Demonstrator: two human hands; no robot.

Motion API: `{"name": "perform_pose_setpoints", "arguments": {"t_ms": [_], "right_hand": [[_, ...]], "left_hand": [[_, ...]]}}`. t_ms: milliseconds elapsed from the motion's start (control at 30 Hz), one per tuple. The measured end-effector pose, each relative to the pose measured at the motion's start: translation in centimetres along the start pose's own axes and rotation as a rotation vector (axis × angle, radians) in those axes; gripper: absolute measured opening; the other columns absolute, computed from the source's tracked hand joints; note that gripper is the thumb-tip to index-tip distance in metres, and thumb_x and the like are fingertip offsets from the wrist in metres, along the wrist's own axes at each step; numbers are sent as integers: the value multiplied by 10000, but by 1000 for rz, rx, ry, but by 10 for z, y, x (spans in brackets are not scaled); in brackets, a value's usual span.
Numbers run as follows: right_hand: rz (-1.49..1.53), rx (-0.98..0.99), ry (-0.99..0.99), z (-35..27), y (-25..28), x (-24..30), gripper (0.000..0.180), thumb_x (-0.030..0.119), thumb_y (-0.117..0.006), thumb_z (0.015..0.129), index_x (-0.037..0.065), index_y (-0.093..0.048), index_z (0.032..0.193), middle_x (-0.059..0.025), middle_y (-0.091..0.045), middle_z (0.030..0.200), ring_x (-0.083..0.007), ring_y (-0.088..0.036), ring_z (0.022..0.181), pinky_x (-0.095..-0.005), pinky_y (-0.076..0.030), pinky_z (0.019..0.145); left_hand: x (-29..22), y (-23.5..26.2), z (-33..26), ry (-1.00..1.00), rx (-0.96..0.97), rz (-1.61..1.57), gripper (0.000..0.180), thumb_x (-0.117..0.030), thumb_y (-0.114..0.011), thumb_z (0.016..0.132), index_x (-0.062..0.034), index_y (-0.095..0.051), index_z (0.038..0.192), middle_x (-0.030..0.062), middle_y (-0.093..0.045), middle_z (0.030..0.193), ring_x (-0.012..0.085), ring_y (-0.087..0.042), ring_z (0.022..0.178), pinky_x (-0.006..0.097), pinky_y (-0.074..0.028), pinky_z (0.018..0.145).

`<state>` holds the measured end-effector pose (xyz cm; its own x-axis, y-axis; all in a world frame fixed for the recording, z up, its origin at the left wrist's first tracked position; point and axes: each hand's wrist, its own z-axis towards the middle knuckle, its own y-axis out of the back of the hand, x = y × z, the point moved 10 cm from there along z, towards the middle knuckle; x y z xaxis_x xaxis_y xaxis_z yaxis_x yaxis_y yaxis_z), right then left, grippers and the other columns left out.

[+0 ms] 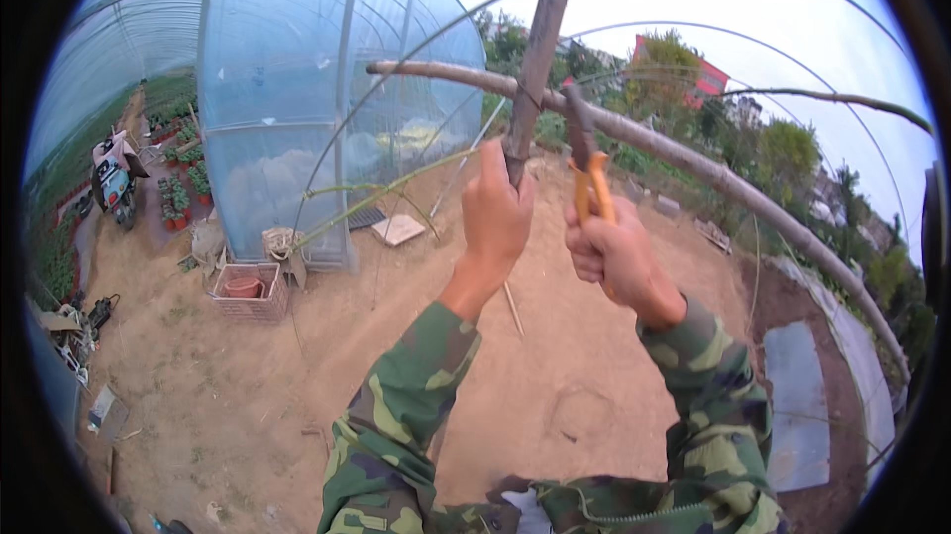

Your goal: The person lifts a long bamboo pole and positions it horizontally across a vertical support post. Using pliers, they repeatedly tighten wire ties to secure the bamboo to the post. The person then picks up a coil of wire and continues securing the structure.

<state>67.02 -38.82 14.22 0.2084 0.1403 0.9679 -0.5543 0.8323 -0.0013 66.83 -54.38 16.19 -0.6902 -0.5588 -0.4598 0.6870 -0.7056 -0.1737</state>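
Note:
A slanting wooden pole [543, 34] comes down from the top middle, its lower end in the closed fingers of my left hand [495, 212]. Just above that hand it crosses a long, lighter wooden pole [674, 146], with dark wire around the slanting one near the crossing. To the right, my right hand [616, 252] is closed around an orange-handled tool [591, 182]. The tool's long dark head points up beside the crossing; motion blur hides its exact kind. Whether it touches the long pole I cannot tell.
Thin dark hoops arch overhead, and a green branch [401, 180] reaches toward my left hand. At the left stands a plastic-covered greenhouse [272, 88], with a crate [248, 308] by its corner. Further left is a parked scooter [117, 177]. A grey sheet [795, 405] lies at right.

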Motion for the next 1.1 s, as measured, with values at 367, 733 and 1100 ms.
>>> {"name": "perform_pose_setpoints", "arguments": {"t_ms": [367,733,1100], "right_hand": [[55,61,66,8,0,10,185,2,-504,791,45,-474,968,-6,-421,664,-73,-339,457,-247,-267,413],[78,220,-81,18,-6,-2,204,76,-479,757,53,-438,955,-36,-421,695,-112,-339,473,-281,-353,434],[112,143,-106,22,-11,-21,169,44,-498,774,31,-474,941,-28,-425,642,-120,-355,444,-298,-337,417]], "left_hand": [[4,-3,-7,-11,1,6,256,-73,-658,901,-10,-508,1099,180,-572,665,372,-620,592,438,-462,546],[1,-3,-4,47,44,-9,347,-6,-667,844,-13,-477,1134,252,-631,801,489,-638,786,528,-470,621],[7,-4,-3,85,77,-29,353,-12,-670,842,-10,-476,1137,254,-624,805,485,-641,788,513,-475,627]]}}
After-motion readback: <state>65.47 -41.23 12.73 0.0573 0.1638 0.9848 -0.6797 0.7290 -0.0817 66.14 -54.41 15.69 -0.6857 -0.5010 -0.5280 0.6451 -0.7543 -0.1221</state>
